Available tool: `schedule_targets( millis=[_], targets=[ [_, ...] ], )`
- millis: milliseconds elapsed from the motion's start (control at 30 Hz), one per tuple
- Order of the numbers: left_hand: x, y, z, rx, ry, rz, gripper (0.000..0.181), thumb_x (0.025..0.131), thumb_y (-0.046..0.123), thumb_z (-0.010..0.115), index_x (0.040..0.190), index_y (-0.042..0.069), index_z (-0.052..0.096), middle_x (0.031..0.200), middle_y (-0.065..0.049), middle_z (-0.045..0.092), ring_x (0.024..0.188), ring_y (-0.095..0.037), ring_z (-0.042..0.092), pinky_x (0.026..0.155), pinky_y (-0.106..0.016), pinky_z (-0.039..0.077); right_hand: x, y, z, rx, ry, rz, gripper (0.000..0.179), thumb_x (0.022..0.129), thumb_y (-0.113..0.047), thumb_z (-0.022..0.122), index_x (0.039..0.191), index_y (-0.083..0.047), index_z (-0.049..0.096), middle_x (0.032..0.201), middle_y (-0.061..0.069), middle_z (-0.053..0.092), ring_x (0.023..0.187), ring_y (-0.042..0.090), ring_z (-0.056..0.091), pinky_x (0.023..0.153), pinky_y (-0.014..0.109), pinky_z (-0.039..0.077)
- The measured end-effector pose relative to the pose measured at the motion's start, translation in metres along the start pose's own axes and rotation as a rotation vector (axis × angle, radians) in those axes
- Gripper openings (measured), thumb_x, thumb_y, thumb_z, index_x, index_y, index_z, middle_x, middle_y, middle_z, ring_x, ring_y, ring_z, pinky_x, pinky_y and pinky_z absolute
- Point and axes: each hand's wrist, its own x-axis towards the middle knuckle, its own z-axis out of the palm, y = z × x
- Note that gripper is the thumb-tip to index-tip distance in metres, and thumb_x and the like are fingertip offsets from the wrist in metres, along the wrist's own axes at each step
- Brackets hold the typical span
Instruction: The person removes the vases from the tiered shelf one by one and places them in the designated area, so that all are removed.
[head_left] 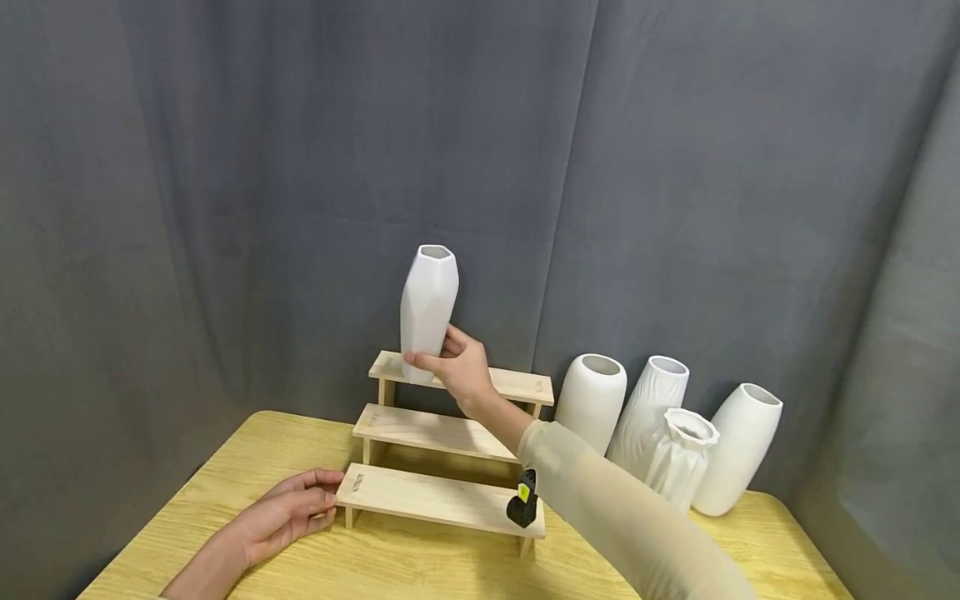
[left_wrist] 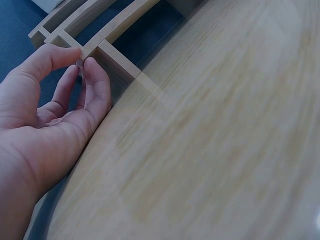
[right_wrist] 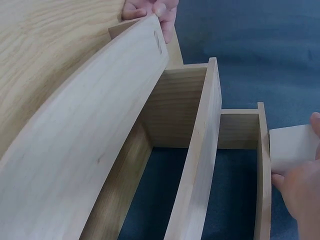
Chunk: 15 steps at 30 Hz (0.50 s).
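Note:
A tall white faceted vase (head_left: pixel 430 304) stands upright at the left part of the top step of a three-tier wooden display stand (head_left: pixel 442 497). My right hand (head_left: pixel 462 370) grips it low down, thumb across the front and fingers round its right side. In the right wrist view, part of that hand (right_wrist: pixel 305 192) and the vase's lower end (right_wrist: pixel 292 147) show at the right edge. At the stand's lowest step, my left hand (head_left: pixel 288 511) pinches the left end corner. The left wrist view shows the thumb and fingertips of this hand (left_wrist: pixel 60 105) meeting at that corner.
Right of the stand are a smooth rounded white vase (head_left: pixel 592 400), a tall rippled one (head_left: pixel 652 408), a short pleated one with a wavy rim (head_left: pixel 681 458) and another smooth one (head_left: pixel 738 450). All are on the yellow wood-grain table (head_left: pixel 300 442). Grey curtain (head_left: pixel 337 167) hangs behind.

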Motion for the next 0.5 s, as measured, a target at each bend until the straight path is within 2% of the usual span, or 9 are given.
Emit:
schedule_targets(
  millis=[300, 500],
  targets=[
    [0.004, 0.000, -0.005, 0.003, 0.004, -0.016, 0.027, 0.104, 0.000, 0.054, 0.130, 0.006, 0.056, 0.126, -0.010, 0.057, 0.108, -0.018, 0.060, 0.094, -0.035, 0.051, -0.010, -0.012, -0.006, 0.006, -0.037, 0.015, 0.064, 0.077, -0.001, 0.089, 0.135, -0.013, 0.065, 0.121, 0.008, 0.071, 0.112, 0.025, 0.067, 0.090, 0.042, 0.056],
    [0.001, 0.004, -0.014, 0.002, 0.008, -0.027, 0.028, 0.103, -0.001, 0.054, 0.130, 0.007, 0.057, 0.128, -0.011, 0.057, 0.108, -0.018, 0.060, 0.095, -0.035, 0.051, -0.021, -0.025, -0.008, 0.015, -0.066, 0.012, 0.064, 0.076, 0.000, 0.089, 0.134, -0.012, 0.066, 0.121, 0.007, 0.071, 0.111, 0.027, 0.068, 0.092, 0.042, 0.055]
  ],
)
